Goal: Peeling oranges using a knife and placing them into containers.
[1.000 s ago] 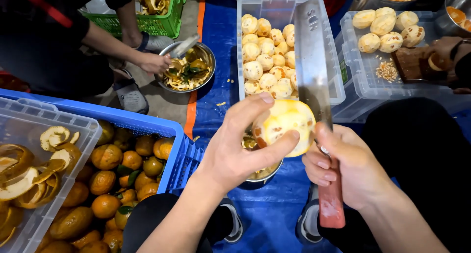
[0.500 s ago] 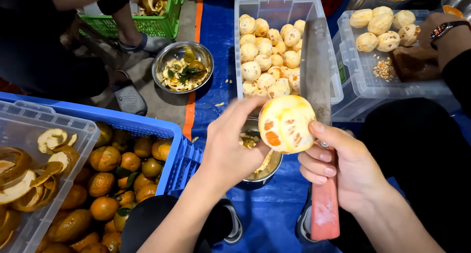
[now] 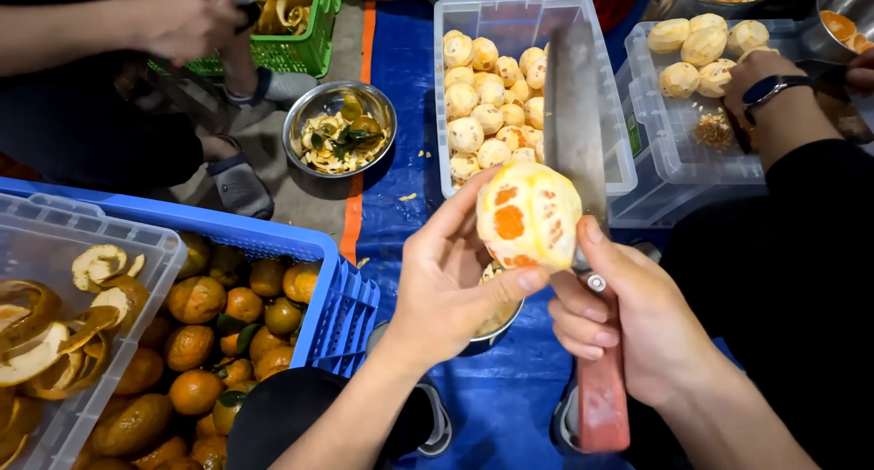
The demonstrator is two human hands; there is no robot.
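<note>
My left hand (image 3: pixel 448 283) holds a partly peeled orange (image 3: pixel 527 215), pale pith with orange flesh showing in patches. My right hand (image 3: pixel 628 320) grips the reddish handle of a large cleaver (image 3: pixel 577 133), its blade upright against the right side of the fruit and my thumb resting on the fruit. Under my hands sits a metal bowl (image 3: pixel 492 322), mostly hidden.
A clear bin of peeled oranges (image 3: pixel 492 97) stands ahead on a blue tarp (image 3: pixel 401 188). A blue crate of unpeeled oranges (image 3: pixel 228 333) and a clear bin of peels (image 3: pixel 55 342) are at left. Beyond lies a metal bowl of scraps (image 3: pixel 340 128). Other people's hands (image 3: pixel 182 15) and wrist (image 3: pixel 774 92) work nearby.
I have turned the orange in my left hand, so more bare flesh faces me. The cleaver blade stays against its right side. The person at upper left has lifted a hand away from the scrap bowl.
</note>
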